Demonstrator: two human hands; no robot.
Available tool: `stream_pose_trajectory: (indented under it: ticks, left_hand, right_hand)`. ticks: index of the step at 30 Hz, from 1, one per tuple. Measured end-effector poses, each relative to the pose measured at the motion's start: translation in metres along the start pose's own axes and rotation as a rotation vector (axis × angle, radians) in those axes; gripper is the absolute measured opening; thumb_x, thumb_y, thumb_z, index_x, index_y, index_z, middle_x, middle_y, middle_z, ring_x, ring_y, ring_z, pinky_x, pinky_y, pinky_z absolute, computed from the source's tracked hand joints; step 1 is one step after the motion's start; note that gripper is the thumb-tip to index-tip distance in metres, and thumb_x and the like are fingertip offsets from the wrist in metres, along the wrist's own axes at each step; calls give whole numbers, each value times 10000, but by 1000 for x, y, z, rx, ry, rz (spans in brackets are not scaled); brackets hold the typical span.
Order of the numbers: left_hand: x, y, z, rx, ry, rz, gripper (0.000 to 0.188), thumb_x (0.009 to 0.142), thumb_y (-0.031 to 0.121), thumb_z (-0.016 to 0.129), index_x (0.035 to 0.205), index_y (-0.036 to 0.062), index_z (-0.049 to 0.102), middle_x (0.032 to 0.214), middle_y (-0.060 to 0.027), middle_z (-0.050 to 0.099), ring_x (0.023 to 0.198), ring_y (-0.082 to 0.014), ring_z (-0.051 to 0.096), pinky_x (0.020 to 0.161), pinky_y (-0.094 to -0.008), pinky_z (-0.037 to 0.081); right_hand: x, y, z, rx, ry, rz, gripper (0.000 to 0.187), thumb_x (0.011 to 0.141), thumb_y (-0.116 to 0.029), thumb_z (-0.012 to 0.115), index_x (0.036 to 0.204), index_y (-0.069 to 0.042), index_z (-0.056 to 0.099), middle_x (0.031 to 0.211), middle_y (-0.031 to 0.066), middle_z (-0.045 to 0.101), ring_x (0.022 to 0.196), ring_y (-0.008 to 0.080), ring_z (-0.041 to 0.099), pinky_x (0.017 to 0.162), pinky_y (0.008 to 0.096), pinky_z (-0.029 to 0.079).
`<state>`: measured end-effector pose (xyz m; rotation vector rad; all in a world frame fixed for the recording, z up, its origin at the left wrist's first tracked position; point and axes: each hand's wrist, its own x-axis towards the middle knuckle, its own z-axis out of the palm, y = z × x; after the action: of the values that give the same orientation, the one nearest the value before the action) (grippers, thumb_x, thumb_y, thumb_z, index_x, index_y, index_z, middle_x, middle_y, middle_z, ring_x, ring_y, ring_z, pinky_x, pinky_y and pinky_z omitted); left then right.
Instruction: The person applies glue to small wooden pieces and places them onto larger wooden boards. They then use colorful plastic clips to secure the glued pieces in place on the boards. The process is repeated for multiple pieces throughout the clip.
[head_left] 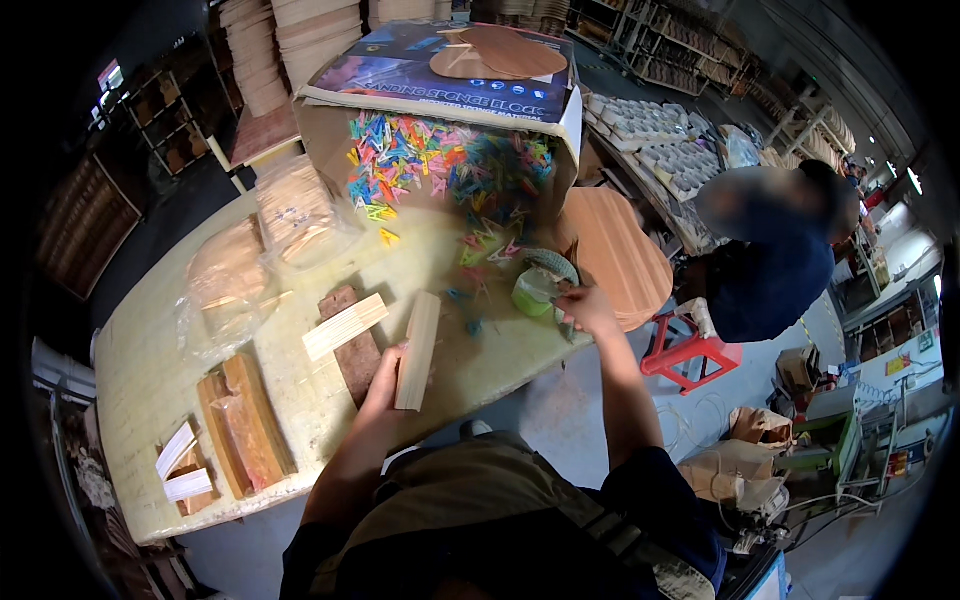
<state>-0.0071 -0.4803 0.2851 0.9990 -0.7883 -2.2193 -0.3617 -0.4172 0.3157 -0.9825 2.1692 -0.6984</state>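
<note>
My left hand is closed around a light bundle of thin wood strips, which stands tilted over the table's near edge. My right hand is at the side of a small green cup. Its fingers are pinched together, and what they hold is too small to make out. A grey-green textured piece rests over the cup's rim. Left of my left hand, another pale strip bundle lies across a brown wooden block.
A cardboard box full of colourful plastic clips stands at the back, clips spilling out. Guitar-shaped wood plates lean at the right. Bagged wood pieces and a grooved block lie left. A person sits beyond a red stool.
</note>
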Motion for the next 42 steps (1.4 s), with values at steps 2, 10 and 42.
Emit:
stream_pose_trajectory:
  ticks: [2, 10, 42]
  left_hand:
    - [4, 0, 13, -217, -150, -53, 457, 861, 425, 488, 1096, 36, 539, 848, -79, 569, 675, -183, 542, 573, -280, 462]
    - [9, 1, 52, -592, -312, -183, 449, 849, 416, 490, 1058, 22, 543, 822, -76, 544, 657, -196, 505, 551, -278, 456]
    - [6, 0, 16, -688, -392, -114, 504, 851, 378, 487, 1127, -43, 511, 906, -105, 535, 750, -191, 498, 607, -269, 437]
  right_hand:
    - [-17, 2, -7, 288, -41, 32, 232, 821, -237, 683, 939, -38, 695, 641, 49, 622, 544, 102, 559, 517, 225, 437]
    - [-102, -46, 61, -77, 324, -876, 193, 785, -113, 686, 970, -58, 689, 731, 54, 580, 619, 174, 564, 541, 269, 446]
    - [-33, -5, 8, 249, -57, -218, 217, 825, -186, 658, 975, -31, 686, 613, 83, 626, 472, 116, 525, 477, 274, 426]
